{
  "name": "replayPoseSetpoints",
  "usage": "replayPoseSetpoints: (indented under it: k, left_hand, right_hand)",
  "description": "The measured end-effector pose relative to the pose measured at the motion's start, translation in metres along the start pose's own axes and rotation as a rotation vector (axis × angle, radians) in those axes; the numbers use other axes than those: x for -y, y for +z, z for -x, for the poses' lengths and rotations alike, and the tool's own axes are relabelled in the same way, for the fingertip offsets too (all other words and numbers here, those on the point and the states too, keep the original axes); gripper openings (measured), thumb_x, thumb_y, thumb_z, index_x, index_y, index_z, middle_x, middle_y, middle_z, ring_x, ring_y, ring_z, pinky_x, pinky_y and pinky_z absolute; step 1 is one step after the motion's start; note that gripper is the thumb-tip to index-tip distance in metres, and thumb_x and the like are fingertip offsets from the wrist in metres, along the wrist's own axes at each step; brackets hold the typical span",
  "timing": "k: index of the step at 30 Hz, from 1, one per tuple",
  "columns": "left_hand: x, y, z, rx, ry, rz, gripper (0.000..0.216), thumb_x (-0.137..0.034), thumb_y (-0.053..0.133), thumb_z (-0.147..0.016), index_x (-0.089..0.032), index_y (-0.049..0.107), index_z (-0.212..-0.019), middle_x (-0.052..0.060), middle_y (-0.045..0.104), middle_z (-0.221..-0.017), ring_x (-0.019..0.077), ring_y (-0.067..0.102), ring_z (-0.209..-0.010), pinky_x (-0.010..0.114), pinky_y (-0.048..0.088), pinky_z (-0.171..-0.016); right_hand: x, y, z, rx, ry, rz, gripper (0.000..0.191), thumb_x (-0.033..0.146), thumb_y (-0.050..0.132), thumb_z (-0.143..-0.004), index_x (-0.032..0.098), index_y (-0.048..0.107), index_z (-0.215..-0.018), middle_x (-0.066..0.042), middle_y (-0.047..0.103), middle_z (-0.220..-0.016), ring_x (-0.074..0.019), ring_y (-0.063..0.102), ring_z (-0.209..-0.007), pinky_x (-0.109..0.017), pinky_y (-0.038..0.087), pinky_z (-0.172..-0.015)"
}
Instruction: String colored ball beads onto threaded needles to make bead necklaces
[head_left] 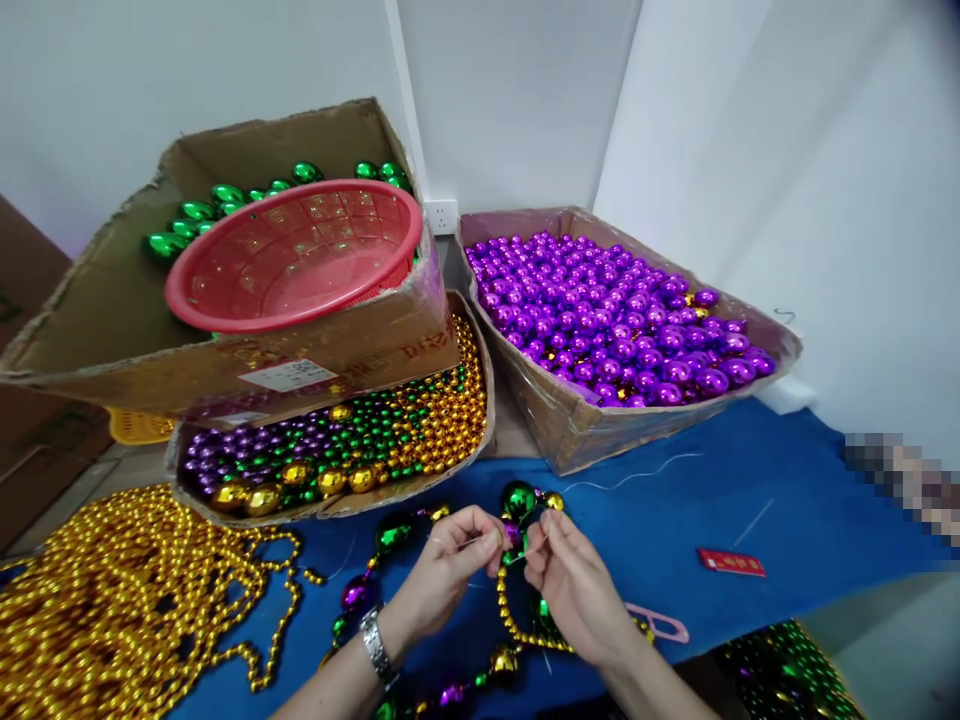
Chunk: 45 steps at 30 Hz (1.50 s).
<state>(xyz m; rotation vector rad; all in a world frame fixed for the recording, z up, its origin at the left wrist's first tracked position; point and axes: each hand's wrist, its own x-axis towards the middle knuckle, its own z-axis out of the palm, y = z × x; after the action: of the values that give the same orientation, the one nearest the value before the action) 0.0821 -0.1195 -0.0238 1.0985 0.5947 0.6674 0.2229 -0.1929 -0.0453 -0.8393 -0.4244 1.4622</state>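
Pinching thin clear thread (517, 556): two hands, left hand (448, 578) and right hand (574, 585). Fingers closed thumb-to-tip on both, no real gap, thread running between them over the front middle of the worktop (795, 500). Left wrist has one watch (377, 645).

One bead strand (394, 536) lies around and under the hands, mixed green, purple and gold; full count not possible, hands cover part. Big green bead (519, 497) just beyond the fingertips, one. Small-gold run (505, 605), one, just below the fingers. Pink handle (667, 624), one, beside right wrist, partly hidden.

Farther right: one red packet (731, 562), lying flat. Left: one heap of gold strands (127, 610), too tangled to count.

Three open bead boxes behind: purple box (570, 430), full, too many to count; mixed box (330, 505) with purple, green, gold; green box (360, 350) above it, one red basket (292, 310) tilted in its mouth. Yellow basket (140, 426) at left, one, mostly hidden.

Surface: blue covering, slightly wrinkled. Room: pale walls (510, 100), one socket (441, 216) between boxes. More beads (787, 670) low at right, uncountable.
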Motion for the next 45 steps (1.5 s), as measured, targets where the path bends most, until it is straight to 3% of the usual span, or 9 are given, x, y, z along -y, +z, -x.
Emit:
replayPoseSetpoints:
  k: [7,13,19,22,27,32,37,42,45]
  left_hand:
    - [-0.003,-0.001,0.003,-0.123,-0.081,0.138,0.016,-0.027,0.060,-0.083,-0.012,0.057,-0.076,0.002,0.057,-0.070,0.0103,0.051,-0.061,0.023,0.038,-0.059]
    - [-0.008,-0.002,0.002,-0.234,-0.074,-0.080,0.016,-0.027,0.066,-0.078,-0.012,0.060,-0.080,0.000,0.059,-0.064,0.0094,0.053,-0.056,0.022,0.042,-0.056]
    - [-0.017,0.003,0.005,-0.212,-0.021,-0.188,0.017,-0.028,0.065,-0.079,-0.014,0.057,-0.085,0.001,0.062,-0.068,0.0115,0.058,-0.059,0.023,0.046,-0.057]
    - [-0.016,0.002,0.007,-0.196,0.000,-0.202,0.016,-0.027,0.064,-0.080,-0.014,0.056,-0.083,0.001,0.062,-0.067,0.0120,0.058,-0.059,0.024,0.046,-0.057]
    - [-0.017,-0.003,0.009,-0.192,0.040,-0.223,0.012,-0.026,0.060,-0.082,-0.015,0.056,-0.082,0.002,0.061,-0.072,0.0138,0.059,-0.064,0.026,0.047,-0.061]
    - [-0.028,-0.005,0.014,-0.103,0.281,-0.688,0.021,-0.017,0.044,-0.089,-0.015,0.060,-0.076,0.006,0.055,-0.083,0.0148,0.055,-0.074,0.027,0.046,-0.067]
    - [-0.018,-0.010,0.019,-0.048,0.504,-1.225,0.036,-0.001,0.035,-0.085,-0.017,0.058,-0.107,0.010,0.050,-0.098,0.0172,0.052,-0.085,0.029,0.046,-0.074]
    - [-0.011,-0.005,0.019,-0.002,0.530,-1.259,0.044,-0.003,0.041,-0.083,-0.015,0.046,-0.125,0.014,0.047,-0.111,0.0211,0.049,-0.101,0.032,0.045,-0.087]
    - [-0.017,0.001,0.016,0.000,0.475,-1.175,0.032,-0.010,0.044,-0.087,-0.017,0.054,-0.116,0.012,0.050,-0.104,0.0194,0.051,-0.094,0.030,0.046,-0.083]
  right_hand:
    - [0.008,-0.002,-0.018,-0.014,-0.048,0.147,0.024,0.043,0.054,-0.089,0.021,0.044,-0.085,0.005,0.039,-0.070,-0.0069,0.036,-0.055,-0.019,0.031,-0.053]
    - [0.012,0.000,-0.021,0.063,-0.163,0.438,0.025,0.042,0.048,-0.093,0.020,0.048,-0.081,0.005,0.046,-0.066,-0.0085,0.040,-0.057,-0.022,0.033,-0.057]
    - [0.026,0.004,-0.033,0.240,-0.186,0.686,0.025,0.044,0.039,-0.095,0.021,0.048,-0.092,0.007,0.049,-0.056,-0.0096,0.048,-0.052,-0.025,0.041,-0.063]
    - [0.029,0.006,-0.041,0.355,-0.155,0.807,0.028,0.046,0.036,-0.095,0.021,0.047,-0.089,0.006,0.053,-0.055,-0.0102,0.052,-0.050,-0.023,0.042,-0.056]
    - [0.040,0.007,-0.047,0.389,-0.245,1.047,0.019,0.035,0.042,-0.094,0.020,0.051,-0.085,0.005,0.053,-0.064,-0.0093,0.051,-0.056,-0.020,0.036,-0.056]
    - [0.058,0.009,-0.045,0.429,-0.353,1.235,0.015,0.023,0.049,-0.088,0.020,0.056,-0.075,0.002,0.053,-0.072,-0.0123,0.048,-0.068,-0.024,0.032,-0.063]
    - [0.064,0.005,-0.045,0.524,-0.303,1.298,0.013,0.017,0.053,-0.082,0.020,0.060,-0.071,0.004,0.054,-0.063,-0.0102,0.046,-0.058,-0.022,0.030,-0.055]
    - [0.063,0.008,-0.045,0.563,-0.180,1.239,0.015,0.018,0.052,-0.083,0.019,0.061,-0.071,0.007,0.053,-0.059,-0.0080,0.046,-0.055,-0.017,0.032,-0.050]
    - [0.069,0.013,-0.043,0.554,-0.149,1.175,0.016,0.021,0.052,-0.085,0.019,0.061,-0.073,0.007,0.049,-0.059,-0.0077,0.043,-0.054,-0.016,0.031,-0.049]
